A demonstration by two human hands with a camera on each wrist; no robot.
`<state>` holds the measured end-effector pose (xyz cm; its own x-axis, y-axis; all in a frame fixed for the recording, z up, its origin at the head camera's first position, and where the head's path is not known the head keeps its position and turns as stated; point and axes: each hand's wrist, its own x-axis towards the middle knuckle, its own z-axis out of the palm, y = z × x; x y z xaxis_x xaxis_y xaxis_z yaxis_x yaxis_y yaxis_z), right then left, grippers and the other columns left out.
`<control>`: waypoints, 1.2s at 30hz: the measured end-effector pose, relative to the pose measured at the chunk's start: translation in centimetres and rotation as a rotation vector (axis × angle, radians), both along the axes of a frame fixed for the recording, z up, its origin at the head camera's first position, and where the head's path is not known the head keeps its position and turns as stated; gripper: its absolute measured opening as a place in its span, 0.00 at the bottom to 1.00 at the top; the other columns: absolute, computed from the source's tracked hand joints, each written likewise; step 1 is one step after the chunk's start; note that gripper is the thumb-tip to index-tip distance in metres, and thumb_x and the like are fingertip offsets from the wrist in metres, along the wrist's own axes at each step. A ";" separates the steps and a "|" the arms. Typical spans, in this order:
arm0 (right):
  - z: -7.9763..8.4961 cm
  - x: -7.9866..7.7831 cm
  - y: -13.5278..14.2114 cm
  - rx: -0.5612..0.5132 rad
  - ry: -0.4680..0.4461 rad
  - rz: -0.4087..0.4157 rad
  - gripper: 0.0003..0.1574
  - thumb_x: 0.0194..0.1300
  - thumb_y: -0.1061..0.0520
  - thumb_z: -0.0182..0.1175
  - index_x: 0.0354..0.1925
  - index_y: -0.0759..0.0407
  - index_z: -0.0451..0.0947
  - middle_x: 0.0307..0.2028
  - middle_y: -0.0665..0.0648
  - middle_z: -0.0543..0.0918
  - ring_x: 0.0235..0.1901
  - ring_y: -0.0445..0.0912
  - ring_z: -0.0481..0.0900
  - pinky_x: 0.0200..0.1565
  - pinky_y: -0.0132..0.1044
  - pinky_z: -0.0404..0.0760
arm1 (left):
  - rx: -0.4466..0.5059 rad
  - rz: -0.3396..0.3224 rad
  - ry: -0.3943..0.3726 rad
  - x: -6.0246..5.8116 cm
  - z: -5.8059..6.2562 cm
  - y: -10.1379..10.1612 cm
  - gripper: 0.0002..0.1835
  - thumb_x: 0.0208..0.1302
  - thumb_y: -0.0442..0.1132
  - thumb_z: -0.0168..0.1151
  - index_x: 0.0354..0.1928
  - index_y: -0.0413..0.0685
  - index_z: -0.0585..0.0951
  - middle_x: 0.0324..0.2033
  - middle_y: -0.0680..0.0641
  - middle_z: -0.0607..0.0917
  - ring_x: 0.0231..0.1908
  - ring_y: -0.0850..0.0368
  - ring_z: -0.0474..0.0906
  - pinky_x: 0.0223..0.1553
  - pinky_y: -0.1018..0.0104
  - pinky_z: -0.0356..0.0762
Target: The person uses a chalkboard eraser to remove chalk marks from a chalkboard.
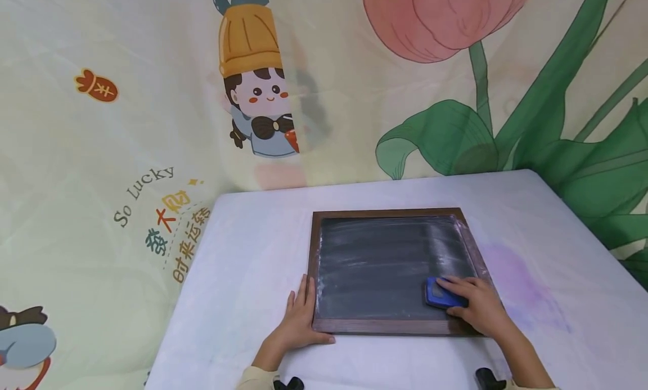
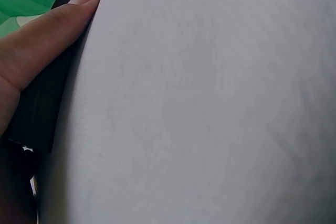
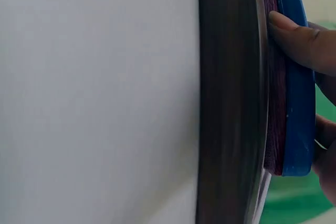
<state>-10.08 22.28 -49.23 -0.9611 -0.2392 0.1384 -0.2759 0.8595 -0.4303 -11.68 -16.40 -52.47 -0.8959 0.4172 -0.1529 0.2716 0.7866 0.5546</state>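
Note:
A small blackboard (image 1: 374, 266) in a brown wooden frame lies on the white-covered table, its dark surface streaked with pale chalk smears. My right hand (image 1: 478, 303) grips a blue eraser (image 1: 439, 295) at the board's lower right. In the right wrist view the thumb presses the side of the blue eraser (image 3: 299, 114), whose dark reddish felt faces the board beside the frame (image 3: 228, 98). At the lower left corner, my left hand (image 1: 298, 322) rests with fingers spread along the left frame. The left wrist view shows its thumb (image 2: 52, 35) against the frame's edge.
The table (image 1: 243, 255) has a white cloth with a purple-pink patch to the right of the board. Behind it hangs a printed backdrop (image 1: 334, 86) with a cartoon figure, a pink flower and green leaves. Black straps (image 1: 490, 379) show near both wrists.

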 end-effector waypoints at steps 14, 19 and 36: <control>-0.6 -3.0 -16.3 0.052 0.038 0.246 0.35 0.45 0.52 0.71 0.55 0.49 0.76 0.55 0.54 0.78 0.48 0.55 0.72 0.53 0.54 0.67 | 0.005 -0.036 0.004 0.0 -0.7 1.0 0.72 0.34 0.63 0.72 0.69 0.32 0.37 0.69 0.31 0.35 0.69 0.37 0.38 0.64 0.39 0.35; -0.9 -2.8 -18.8 0.062 0.043 0.227 0.34 0.45 0.51 0.70 0.55 0.47 0.76 0.55 0.53 0.78 0.50 0.56 0.72 0.55 0.53 0.66 | 0.011 -0.040 -0.022 0.1 -0.9 1.4 0.72 0.35 0.64 0.71 0.69 0.33 0.36 0.69 0.32 0.33 0.69 0.39 0.35 0.65 0.39 0.34; -0.7 -1.7 -8.9 -0.002 0.030 0.021 0.38 0.42 0.55 0.72 0.55 0.46 0.75 0.56 0.54 0.77 0.51 0.56 0.72 0.53 0.56 0.69 | 0.017 0.031 -0.013 -0.1 -0.3 0.3 0.75 0.30 0.63 0.74 0.69 0.35 0.34 0.69 0.32 0.33 0.69 0.38 0.37 0.65 0.40 0.31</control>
<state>-11.81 13.35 -49.90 -0.9512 -0.2589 0.1677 -0.3066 0.8524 -0.4235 -11.73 -16.07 -52.78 -0.9065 0.3917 -0.1575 0.2398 0.7848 0.5715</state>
